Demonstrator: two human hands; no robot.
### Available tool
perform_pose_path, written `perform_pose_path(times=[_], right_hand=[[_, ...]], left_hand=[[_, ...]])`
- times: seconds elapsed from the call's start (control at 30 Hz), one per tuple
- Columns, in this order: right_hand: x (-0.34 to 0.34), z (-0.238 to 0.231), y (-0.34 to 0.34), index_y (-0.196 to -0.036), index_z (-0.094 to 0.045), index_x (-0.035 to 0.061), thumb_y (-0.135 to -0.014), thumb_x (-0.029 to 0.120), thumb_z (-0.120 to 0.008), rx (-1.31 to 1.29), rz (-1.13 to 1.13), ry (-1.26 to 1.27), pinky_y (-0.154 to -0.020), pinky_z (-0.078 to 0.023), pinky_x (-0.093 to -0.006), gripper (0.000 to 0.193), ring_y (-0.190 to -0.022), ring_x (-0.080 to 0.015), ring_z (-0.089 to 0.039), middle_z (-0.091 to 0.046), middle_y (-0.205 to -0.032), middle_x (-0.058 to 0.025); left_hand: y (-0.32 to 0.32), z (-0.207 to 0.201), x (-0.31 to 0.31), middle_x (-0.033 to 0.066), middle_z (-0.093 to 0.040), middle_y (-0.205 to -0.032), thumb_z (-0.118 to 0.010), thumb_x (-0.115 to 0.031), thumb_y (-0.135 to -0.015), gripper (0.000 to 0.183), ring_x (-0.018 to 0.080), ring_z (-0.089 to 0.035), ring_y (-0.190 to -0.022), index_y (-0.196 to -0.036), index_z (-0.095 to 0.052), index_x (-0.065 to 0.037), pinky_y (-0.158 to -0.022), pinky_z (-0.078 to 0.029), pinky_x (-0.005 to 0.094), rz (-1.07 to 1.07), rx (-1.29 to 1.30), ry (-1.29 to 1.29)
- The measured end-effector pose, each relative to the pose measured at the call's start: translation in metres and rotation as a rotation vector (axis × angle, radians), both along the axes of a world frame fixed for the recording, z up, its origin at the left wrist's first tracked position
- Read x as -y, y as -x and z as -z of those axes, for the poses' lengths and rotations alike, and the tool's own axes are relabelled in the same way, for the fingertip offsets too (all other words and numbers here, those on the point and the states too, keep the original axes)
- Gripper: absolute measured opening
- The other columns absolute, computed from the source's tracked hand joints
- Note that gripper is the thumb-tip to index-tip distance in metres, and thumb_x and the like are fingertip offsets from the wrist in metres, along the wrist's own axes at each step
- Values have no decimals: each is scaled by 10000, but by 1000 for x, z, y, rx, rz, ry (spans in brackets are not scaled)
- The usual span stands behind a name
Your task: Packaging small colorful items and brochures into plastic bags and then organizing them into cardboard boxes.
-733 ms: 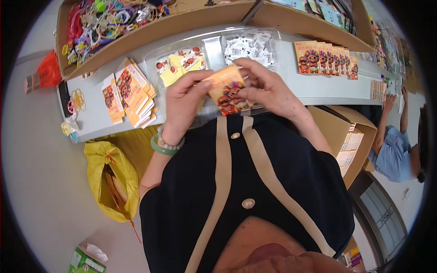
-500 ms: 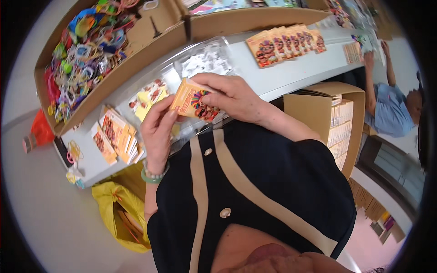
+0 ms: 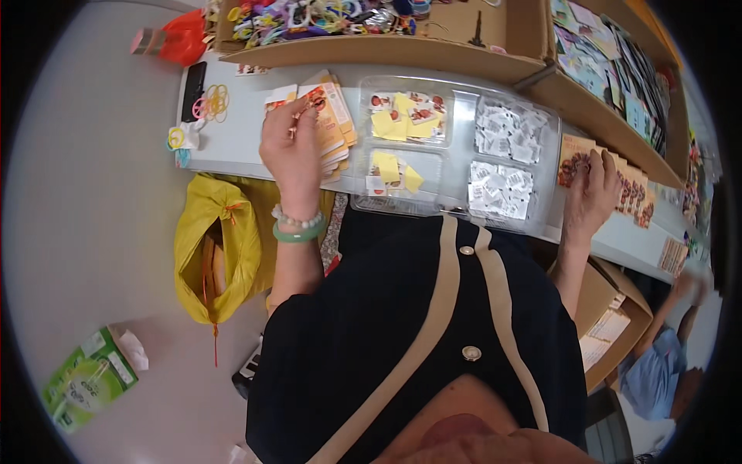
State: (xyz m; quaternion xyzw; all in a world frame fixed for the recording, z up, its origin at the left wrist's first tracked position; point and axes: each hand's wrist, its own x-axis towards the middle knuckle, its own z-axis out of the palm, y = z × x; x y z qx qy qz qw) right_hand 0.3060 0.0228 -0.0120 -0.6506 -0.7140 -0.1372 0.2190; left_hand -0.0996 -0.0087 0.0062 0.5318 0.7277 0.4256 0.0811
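Bent over a fanned pile of flat orange printed packets [image 3: 334, 116], my left hand [image 3: 292, 147] pinches the edge of a top one between thumb and fingers. Out to the right, my right hand [image 3: 593, 193] has its fingers curled on the nearest orange packet [image 3: 573, 158] of an overlapping row [image 3: 635, 197]. Between my hands lies a clear plastic tray [image 3: 457, 116]. Its left compartments hold yellow slips [image 3: 386, 124] and small printed pieces; small white sachets [image 3: 502, 189] fill the right ones.
Behind the tray stand cardboard boxes [image 3: 386, 56] of colourful trinkets and printed sheets. Rubber bands [image 3: 216, 100] and a black phone [image 3: 195, 89] lie at the table's left end. A yellow bag [image 3: 255, 224] is below; a co-worker [image 3: 657, 379] is at right.
The packet held between both hands has gone to the right-hand row with my right hand. My left hand has moved to the pile on the left. The view has turned leftward.
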Motion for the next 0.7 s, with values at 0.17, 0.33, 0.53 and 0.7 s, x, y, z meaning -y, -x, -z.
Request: perform_pose_path(times=[0.17, 0.33, 0.53, 0.7], right_hand=[[-8, -1, 20, -1084, -641, 56, -837, 54, -631, -149, -116, -5, -896, -456, -383, 247, -1047, -300, -574, -604, -1176, -138], [-8, -7, 32, -1048, -651, 35, -856, 39, -617, -231, -158, 54, -866, -493, -335, 195, -1056, -277, -593, -597, -1203, -135], [-9, -5, 40, -1010, -655, 42, -827, 14, -638, -220, -164, 79, -836, -506, -338, 186, -1002, -287, -621, -617, -1162, -145], [-9, -1, 41, -1032, -654, 59, -862, 46, -611, -204, -189, 108, -828, -513, -328, 177, -1019, -266, -625, -623, -1164, -117]], left_hand=[[31, 23, 5, 195, -613, -1125, -735, -253, -763, 560, 347, -568, -1060, -1218, -529, 2, -875, -455, 389, -57, -167, 477], [46, 44, 5, 263, -557, -1217, -768, -285, -727, 698, 392, -504, -1180, -1302, -481, -13, -977, -401, 445, -198, 358, 135], [130, 73, -2, 225, -525, -1273, -751, -326, -743, 657, 398, -492, -1144, -1278, -509, -31, -986, -388, 435, -306, -440, 362], [150, 51, -14, 198, -618, -1100, -778, -368, -696, 742, 396, -589, -944, -1291, -473, -46, -835, -469, 465, -197, -419, 515]])
